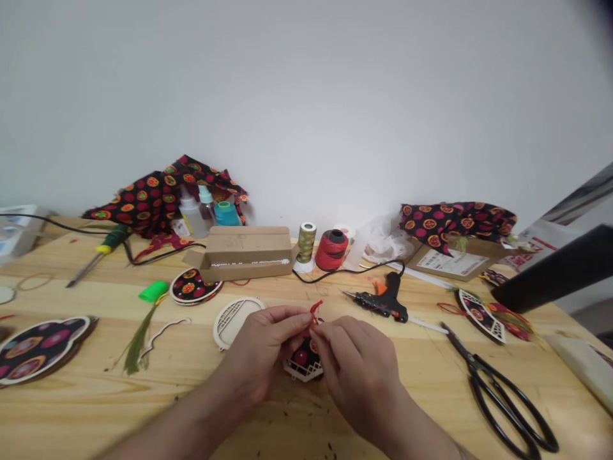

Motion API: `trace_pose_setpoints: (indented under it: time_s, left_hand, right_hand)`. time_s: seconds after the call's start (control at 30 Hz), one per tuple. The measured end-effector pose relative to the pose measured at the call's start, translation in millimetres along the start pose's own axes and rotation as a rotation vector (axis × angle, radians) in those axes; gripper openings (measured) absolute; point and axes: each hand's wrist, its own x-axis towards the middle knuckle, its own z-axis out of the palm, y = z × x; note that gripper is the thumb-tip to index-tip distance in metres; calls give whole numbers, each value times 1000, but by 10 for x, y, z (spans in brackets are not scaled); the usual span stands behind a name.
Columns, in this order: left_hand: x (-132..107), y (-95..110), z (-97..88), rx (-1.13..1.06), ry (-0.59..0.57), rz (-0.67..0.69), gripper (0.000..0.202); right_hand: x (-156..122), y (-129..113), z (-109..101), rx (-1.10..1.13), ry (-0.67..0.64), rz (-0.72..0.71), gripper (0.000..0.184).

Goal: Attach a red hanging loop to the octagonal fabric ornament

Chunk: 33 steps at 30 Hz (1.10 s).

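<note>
- Wooden counter [143,409] beneath both hands
- left hand [263,354] and right hand [357,370] pinching a red cord [314,311] — a fabric ornament [304,361] just below, between them
- open cardboard box [244,252] beyond the hands

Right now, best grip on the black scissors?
The looped handles, coming from the near side: the scissors lie flat on the table, handles toward the near edge and blades pointing away, so the long loops are the closest and widest part.
</note>
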Motion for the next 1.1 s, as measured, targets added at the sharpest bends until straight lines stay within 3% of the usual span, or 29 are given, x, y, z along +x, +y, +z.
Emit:
trace_pose_setpoints:
  time_s: [0.3,0.57,0.63,0.77,0.9,1.1]
  left_hand:
    - [-5,14,8,-108,-84,-78,12]
    - [8,10,-13,-131,-75,-113,12]
    - [5,17,-13,-115,-62,-94,10]
    - [3,18,-19,-78,-49,-43,11]
    - [4,5,-26,-47,-23,-28,11]
    - [19,-16,-47,-43,-18,-17,13]
  right_hand:
    - [34,-67,-78,-287,-127,-293,19]
    - [24,-34,-37,-238,-168,-298,17]
    - [34,-14,-60,-95,-121,-205,15]
    - [86,23,-120,269,12,195,21]
    - [152,67,-121,427,44,540,30]
    - [200,166,-78,711,53,824,38]
